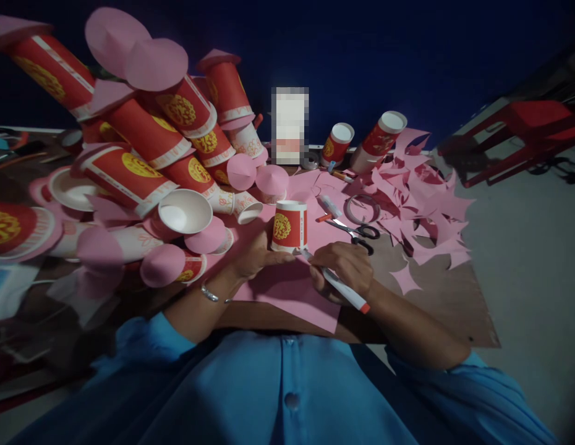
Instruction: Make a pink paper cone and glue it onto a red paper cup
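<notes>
A red paper cup (290, 226) with a yellow emblem and white bands stands in front of me, its wider end down, over pink paper. My left hand (256, 258) is closed around its lower left side, thumb along the base. My right hand (345, 267) grips a slim white pen-like tool (342, 287) with an orange-red end. Its narrow grey tip reaches the cup's lower rim; whether it is a cutter or a marker I cannot tell. A large pink paper sheet (310, 303) lies under both hands. Black-handled scissors (364, 232) lie just beyond my right hand.
Red cups with pink paper cones (143, 139) crowd the left side. Pink paper offcuts (417, 198) pile up at right, near a roll of tape (362, 209). Two red cup pieces (337, 143) stand at the back beside a blurred-out object (290, 123). A red stool (523, 139) stands beyond the table.
</notes>
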